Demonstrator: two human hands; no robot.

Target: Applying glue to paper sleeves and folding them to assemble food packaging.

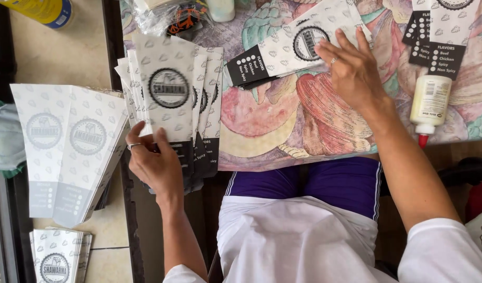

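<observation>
Patterned tablecloth (262, 120) — sleeve stacks, left hand (154, 160), right hand (351, 68)

A table spread with a glossy floral-printed cloth in pink, teal and cream (262, 120) stands beside a beige tiled surface, possibly the floor (57, 57), with a dark strip (126, 209) between them, all in soft, even daylight.
</observation>
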